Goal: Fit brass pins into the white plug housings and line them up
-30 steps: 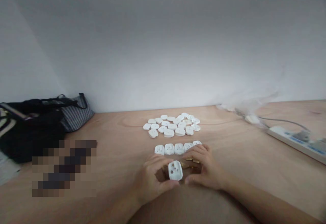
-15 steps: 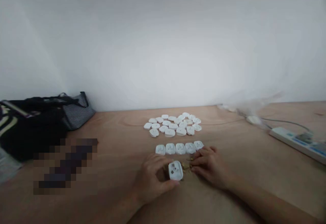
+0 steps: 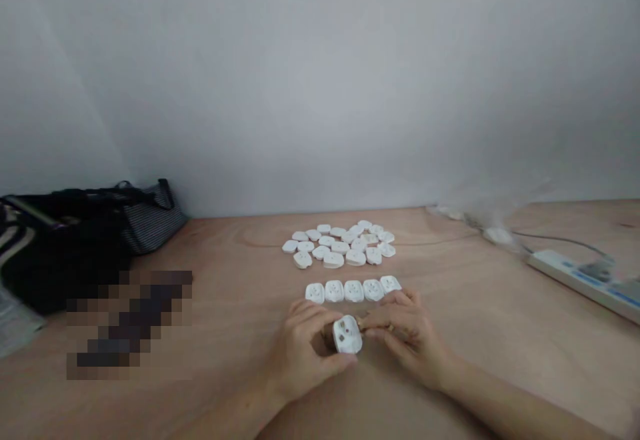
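Observation:
My left hand (image 3: pixel 307 343) is closed on a white plastic plug housing (image 3: pixel 347 335), gripping it between thumb and fingers. Its open inner face, with brass-coloured bits in it, is turned toward me. Just to the right, my right hand (image 3: pixel 413 333) has its fingertips pinched together close to the housing's edge. A small brass-coloured part (image 3: pixel 361 324) shows at those fingertips, partly hidden. More brass bits (image 3: pixel 390 327) lie under the fingers. Beyond my hands runs a row of several white housings (image 3: pixel 354 291), the rightmost near my right fingers.
Farther back, a cluster of white plastic pieces (image 3: pixel 340 247) is spread on the wooden table (image 3: pixel 240 333). A power strip (image 3: pixel 585 283) with a cable and a clear plastic bag (image 3: pixel 493 217) are at right. A black bag (image 3: pixel 70 247) and a blurred-out dark object (image 3: pixel 140 323) occupy the left.
My right hand has shifted left from the brass bits to the housing's edge, its fingertips now pinched there. The housing in my left hand has tilted slightly and moved a little right.

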Tool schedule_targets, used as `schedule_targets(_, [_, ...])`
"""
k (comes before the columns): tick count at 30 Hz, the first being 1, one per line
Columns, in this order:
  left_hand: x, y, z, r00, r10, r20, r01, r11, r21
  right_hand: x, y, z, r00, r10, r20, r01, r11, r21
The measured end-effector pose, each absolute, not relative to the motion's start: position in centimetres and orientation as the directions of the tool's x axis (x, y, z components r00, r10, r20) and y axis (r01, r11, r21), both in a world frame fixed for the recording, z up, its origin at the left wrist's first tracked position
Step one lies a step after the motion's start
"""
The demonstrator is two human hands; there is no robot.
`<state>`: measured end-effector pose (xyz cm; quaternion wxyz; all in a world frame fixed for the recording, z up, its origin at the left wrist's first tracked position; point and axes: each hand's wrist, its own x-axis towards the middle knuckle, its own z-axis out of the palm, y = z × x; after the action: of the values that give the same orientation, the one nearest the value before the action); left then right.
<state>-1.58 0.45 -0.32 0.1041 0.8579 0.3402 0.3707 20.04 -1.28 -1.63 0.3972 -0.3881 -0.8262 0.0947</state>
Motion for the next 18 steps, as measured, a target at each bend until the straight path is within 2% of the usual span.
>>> schedule_targets(9, [-1.32,0.28,-0.14,0.495,0.643,0.584,0.491,-0.762,0.423,19.52,-1.31,-1.78,-0.459,0.650,0.606,0.566,0.739,-0.364])
schedule_targets(18, [-1.29,0.24,-0.22,0.489,0.653,0.578,0.480,-0.755,0.446,19.69,-1.69,-1.00,-0.532,0.628,0.568,0.602,0.752,-0.268])
